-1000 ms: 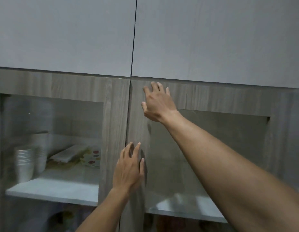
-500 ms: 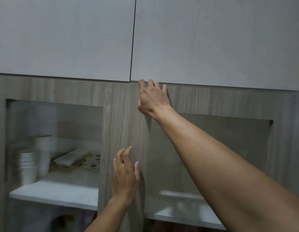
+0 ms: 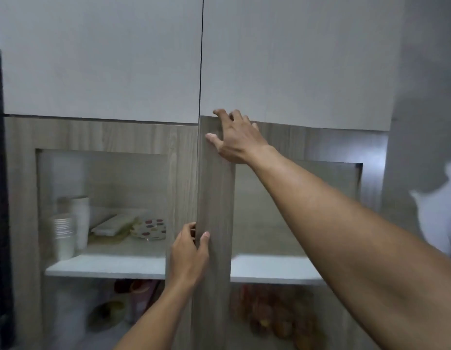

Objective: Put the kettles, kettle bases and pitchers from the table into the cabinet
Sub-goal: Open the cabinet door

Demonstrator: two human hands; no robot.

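Note:
I face a wood-grain cabinet with two glass-paned doors. My right hand [image 3: 235, 137] hooks its fingers over the top left corner of the right door [image 3: 214, 193], which stands slightly ajar. My left hand [image 3: 190, 256] grips the same door's left edge lower down, fingers curled behind it and thumb on the front. The left door [image 3: 179, 173] is closed. No kettle, kettle base or pitcher is in view.
Behind the left glass, stacked paper cups [image 3: 64, 233], a white tray [image 3: 113, 224] and a dotted plate [image 3: 150, 228] sit on a white shelf [image 3: 105, 269]. The right shelf [image 3: 272, 270] shows behind the other pane. Plain upper cabinet doors [image 3: 295, 59] hang above. Blurred items fill the lower shelf.
Both hands went from lying flat on the right door to gripping its edges. The door's left edge has come out from the frame. The view has tilted down.

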